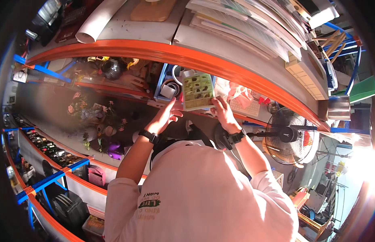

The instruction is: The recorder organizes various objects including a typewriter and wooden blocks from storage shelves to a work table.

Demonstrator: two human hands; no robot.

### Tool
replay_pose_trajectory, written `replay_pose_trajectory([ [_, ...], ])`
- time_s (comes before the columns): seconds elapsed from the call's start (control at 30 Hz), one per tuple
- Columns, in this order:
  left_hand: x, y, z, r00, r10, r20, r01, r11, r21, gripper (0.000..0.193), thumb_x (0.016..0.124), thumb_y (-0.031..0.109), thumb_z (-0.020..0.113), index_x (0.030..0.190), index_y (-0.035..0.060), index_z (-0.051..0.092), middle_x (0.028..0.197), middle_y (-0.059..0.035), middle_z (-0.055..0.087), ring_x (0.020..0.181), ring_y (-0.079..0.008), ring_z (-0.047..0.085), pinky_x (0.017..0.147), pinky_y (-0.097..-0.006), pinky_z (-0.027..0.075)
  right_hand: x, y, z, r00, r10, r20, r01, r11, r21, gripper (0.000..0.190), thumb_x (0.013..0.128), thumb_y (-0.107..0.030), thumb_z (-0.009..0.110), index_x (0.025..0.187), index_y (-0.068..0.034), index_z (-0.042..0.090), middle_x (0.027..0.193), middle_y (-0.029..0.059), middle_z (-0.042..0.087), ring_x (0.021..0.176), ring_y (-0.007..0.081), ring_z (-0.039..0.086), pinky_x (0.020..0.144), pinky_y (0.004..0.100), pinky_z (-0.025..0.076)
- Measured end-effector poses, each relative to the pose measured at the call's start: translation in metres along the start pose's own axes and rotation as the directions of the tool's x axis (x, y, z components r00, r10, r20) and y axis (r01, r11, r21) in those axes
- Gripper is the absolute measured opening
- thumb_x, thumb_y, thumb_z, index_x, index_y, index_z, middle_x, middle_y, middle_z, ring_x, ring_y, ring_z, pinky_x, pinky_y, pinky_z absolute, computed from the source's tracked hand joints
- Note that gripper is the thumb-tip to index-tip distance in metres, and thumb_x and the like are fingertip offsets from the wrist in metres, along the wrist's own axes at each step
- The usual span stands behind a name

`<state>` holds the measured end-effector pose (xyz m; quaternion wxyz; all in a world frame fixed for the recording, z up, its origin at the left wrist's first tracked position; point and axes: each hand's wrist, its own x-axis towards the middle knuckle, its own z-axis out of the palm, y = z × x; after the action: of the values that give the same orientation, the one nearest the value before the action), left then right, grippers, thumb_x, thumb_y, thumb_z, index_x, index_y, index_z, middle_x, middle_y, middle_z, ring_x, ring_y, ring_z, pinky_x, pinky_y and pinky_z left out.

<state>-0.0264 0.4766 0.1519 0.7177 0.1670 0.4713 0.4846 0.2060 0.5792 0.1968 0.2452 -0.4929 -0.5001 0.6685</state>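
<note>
My right hand (pixel 225 112) grips a compartment box (pixel 198 104) by its lower right corner. The box is tilted up, and its small cells hold dark and yellowish bits too small to make out. My left hand (pixel 169 114) is at the lower left of the box with its fingers apart, holding nothing. Whether its fingertips brush the box edge I cannot tell. Just behind the box, on a lower shelf, a blue bin (pixel 158 94) contains rolls of tape (pixel 172 87). Each wrist wears a black band with a device on it.
An orange shelf beam (pixel 139 48) crosses above my hands. Over it lie a white paper roll (pixel 98 19) and stacked plastic sleeves (pixel 235 33). Pink cloth (pixel 240 96) and a keyboard (pixel 246 108) rest on the lower shelf. A fan (pixel 288 134) stands at right, artificial flowers (pixel 90 110) at left.
</note>
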Motion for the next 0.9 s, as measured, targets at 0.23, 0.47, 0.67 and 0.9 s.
replay_pose_trajectory([
  [0.23, 0.002, -0.032, -0.026, 0.993, -0.030, -0.116, -0.003, 0.963, -0.269, 0.043, 0.093, 0.049, 0.044, 0.106, 0.0099, 0.055, 0.090, -0.0009, 0.058, 0.072, -0.0098, 0.050, 0.060, -0.0250, 0.038, 0.006, 0.036, 0.038, 0.973, 0.010, 0.230, 0.013, 0.995, -0.100, 0.021, 0.096, -0.026, 0.047, 0.090, -0.006, 0.049, 0.077, 0.0015, 0.048, 0.067, 0.0096, 0.045, 0.061, 0.0242, 0.041],
  [0.47, -0.017, -0.057, -0.046, 0.988, 0.079, -0.134, -0.102, 0.979, -0.176, 0.046, 0.098, 0.041, 0.035, 0.129, 0.0078, 0.043, 0.125, -0.0056, 0.052, 0.112, -0.0185, 0.051, 0.094, -0.0345, 0.041, 0.018, 0.052, 0.054, 0.886, -0.079, 0.457, 0.258, 0.903, -0.343, 0.027, 0.093, -0.029, 0.051, 0.092, -0.003, 0.052, 0.077, 0.0087, 0.053, 0.071, 0.0187, 0.051, 0.066, 0.0326, 0.043],
  [0.67, -0.032, -0.053, -0.045, 0.910, -0.018, -0.415, -0.137, 0.930, -0.342, 0.051, 0.097, 0.043, 0.035, 0.131, 0.0052, 0.041, 0.125, -0.0099, 0.052, 0.109, -0.0230, 0.056, 0.093, -0.0388, 0.045, 0.018, 0.056, 0.080, 0.827, -0.105, 0.552, 0.351, 0.863, -0.362, 0.031, 0.091, -0.032, 0.052, 0.084, -0.001, 0.047, 0.075, 0.0181, 0.055, 0.074, 0.0337, 0.056, 0.068, 0.0402, 0.042],
  [0.9, -0.046, -0.049, -0.052, 0.826, 0.164, -0.540, -0.366, 0.883, -0.292, 0.050, 0.097, 0.043, 0.034, 0.130, 0.0059, 0.040, 0.123, -0.0100, 0.052, 0.110, -0.0241, 0.055, 0.093, -0.0397, 0.045, 0.021, 0.049, 0.094, 0.793, -0.067, 0.606, 0.383, 0.828, -0.409, 0.037, 0.091, -0.041, 0.051, 0.093, -0.003, 0.050, 0.083, 0.0153, 0.060, 0.082, 0.0313, 0.059, 0.072, 0.0394, 0.045],
])
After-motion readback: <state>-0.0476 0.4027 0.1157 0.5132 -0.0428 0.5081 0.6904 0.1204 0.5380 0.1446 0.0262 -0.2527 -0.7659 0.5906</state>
